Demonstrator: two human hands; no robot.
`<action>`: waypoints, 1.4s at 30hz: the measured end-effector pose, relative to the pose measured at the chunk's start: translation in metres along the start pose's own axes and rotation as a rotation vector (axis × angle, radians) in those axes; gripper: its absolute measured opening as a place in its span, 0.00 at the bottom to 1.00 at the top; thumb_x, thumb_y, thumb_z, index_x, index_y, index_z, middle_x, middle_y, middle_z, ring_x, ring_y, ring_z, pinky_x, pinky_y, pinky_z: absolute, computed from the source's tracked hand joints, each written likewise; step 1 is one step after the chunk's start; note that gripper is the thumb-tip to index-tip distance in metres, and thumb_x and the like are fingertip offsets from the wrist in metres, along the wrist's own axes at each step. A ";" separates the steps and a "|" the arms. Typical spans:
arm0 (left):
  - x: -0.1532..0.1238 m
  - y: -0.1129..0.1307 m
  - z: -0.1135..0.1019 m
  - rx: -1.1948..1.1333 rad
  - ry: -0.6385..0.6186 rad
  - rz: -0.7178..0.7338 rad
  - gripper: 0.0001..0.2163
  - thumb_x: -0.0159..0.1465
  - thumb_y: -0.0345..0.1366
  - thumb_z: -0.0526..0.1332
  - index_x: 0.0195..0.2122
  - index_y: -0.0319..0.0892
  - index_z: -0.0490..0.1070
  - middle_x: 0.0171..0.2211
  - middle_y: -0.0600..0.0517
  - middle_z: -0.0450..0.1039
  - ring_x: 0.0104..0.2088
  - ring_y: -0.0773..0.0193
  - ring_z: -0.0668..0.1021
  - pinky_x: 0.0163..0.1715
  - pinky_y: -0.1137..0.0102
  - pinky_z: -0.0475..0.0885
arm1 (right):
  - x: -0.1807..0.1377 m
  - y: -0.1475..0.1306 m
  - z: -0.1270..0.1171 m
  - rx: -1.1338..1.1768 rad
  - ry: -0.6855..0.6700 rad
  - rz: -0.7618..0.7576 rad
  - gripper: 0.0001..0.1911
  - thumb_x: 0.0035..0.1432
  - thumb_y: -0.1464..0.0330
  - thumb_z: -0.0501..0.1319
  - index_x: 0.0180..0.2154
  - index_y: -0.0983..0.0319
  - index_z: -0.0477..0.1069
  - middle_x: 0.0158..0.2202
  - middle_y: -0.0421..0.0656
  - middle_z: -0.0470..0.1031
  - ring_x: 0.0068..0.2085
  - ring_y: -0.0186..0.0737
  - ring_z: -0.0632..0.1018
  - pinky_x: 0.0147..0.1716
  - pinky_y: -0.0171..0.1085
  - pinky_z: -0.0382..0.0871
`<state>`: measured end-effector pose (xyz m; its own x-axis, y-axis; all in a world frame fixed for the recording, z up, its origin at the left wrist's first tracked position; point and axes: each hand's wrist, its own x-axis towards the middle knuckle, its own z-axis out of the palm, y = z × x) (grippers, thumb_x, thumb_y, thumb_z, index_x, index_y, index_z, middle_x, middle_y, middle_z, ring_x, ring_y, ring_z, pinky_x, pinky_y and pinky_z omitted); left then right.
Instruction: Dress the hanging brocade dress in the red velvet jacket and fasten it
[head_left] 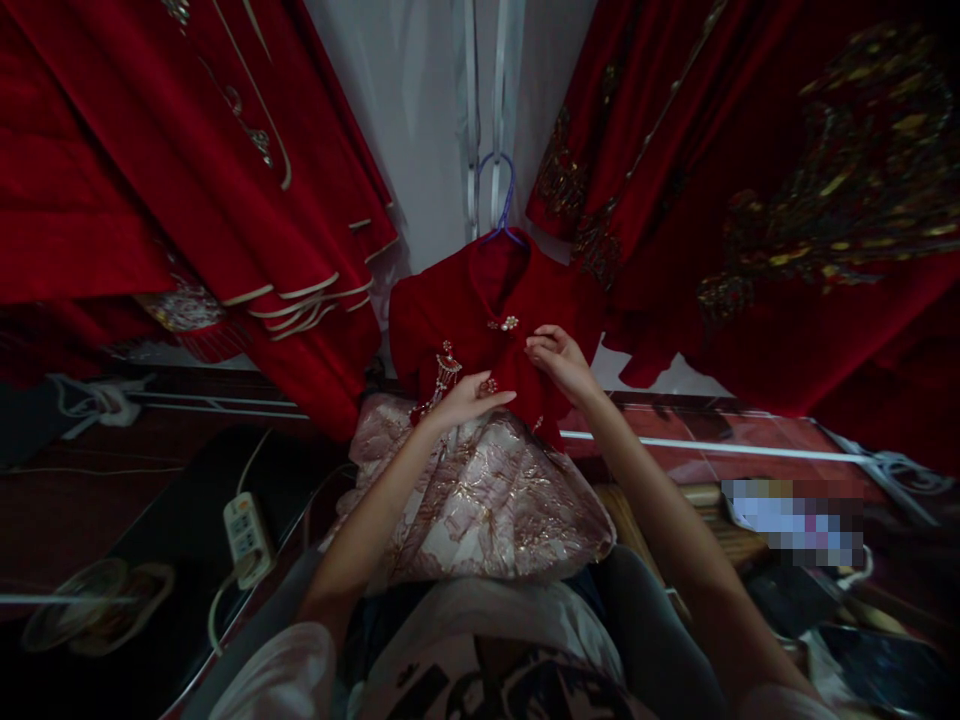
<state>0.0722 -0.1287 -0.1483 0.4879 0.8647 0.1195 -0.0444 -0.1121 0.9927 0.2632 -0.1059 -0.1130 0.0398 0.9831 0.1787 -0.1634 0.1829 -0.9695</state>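
Observation:
A small dress hangs in front of me on a blue hanger; its red top has a beaded tassel and frog buttons, and its skirt is pale pink with gold brocade. My left hand lies on the red bodice near a button, fingers stretched out flat. My right hand is at the bodice's front opening, its fingers curled and pinching the red fabric's edge just below the collar button.
Large red embroidered garments hang to the left and right. A white power strip with its cord lies on a dark surface at lower left. A blurred flat object rests at the right. A white wall is behind.

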 end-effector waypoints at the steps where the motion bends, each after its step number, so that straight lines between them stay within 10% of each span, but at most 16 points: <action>1: -0.002 -0.003 -0.003 -0.016 0.049 -0.016 0.18 0.50 0.47 0.69 0.35 0.39 0.73 0.31 0.50 0.78 0.28 0.65 0.79 0.28 0.69 0.77 | -0.002 0.002 0.001 -0.048 0.024 -0.061 0.20 0.39 0.67 0.66 0.36 0.59 0.61 0.32 0.38 0.72 0.31 0.33 0.74 0.32 0.34 0.69; 5: -0.004 -0.010 -0.020 -0.067 0.424 -0.011 0.21 0.44 0.46 0.72 0.33 0.39 0.72 0.29 0.52 0.77 0.25 0.69 0.77 0.24 0.74 0.76 | -0.020 0.005 0.016 -0.371 0.135 -0.331 0.10 0.47 0.69 0.62 0.34 0.60 0.64 0.32 0.39 0.71 0.29 0.31 0.71 0.29 0.32 0.67; 9: -0.009 -0.011 -0.030 -0.137 0.645 0.005 0.23 0.43 0.48 0.72 0.35 0.38 0.73 0.28 0.53 0.76 0.25 0.69 0.78 0.28 0.71 0.78 | -0.041 0.015 0.050 -0.521 -0.040 -0.313 0.08 0.55 0.66 0.59 0.38 0.61 0.67 0.32 0.41 0.71 0.29 0.32 0.72 0.26 0.32 0.67; 23: 0.000 -0.026 -0.051 0.277 0.787 0.227 0.13 0.52 0.35 0.66 0.38 0.41 0.70 0.39 0.49 0.75 0.34 0.69 0.76 0.33 0.74 0.72 | -0.020 0.049 0.078 -0.438 -0.022 -0.273 0.11 0.53 0.68 0.60 0.40 0.60 0.64 0.34 0.42 0.71 0.34 0.35 0.75 0.33 0.35 0.73; 42: 0.014 -0.025 -0.060 0.062 0.765 0.211 0.12 0.51 0.36 0.66 0.35 0.36 0.76 0.35 0.46 0.79 0.34 0.65 0.80 0.43 0.67 0.74 | 0.012 0.058 0.100 -0.482 -0.026 -0.383 0.08 0.56 0.73 0.57 0.39 0.61 0.65 0.37 0.44 0.72 0.37 0.35 0.75 0.39 0.36 0.73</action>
<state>0.0279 -0.0850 -0.1701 -0.2606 0.9160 0.3052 -0.0100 -0.3187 0.9478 0.1554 -0.0824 -0.1500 -0.0181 0.8492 0.5278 0.3223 0.5047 -0.8009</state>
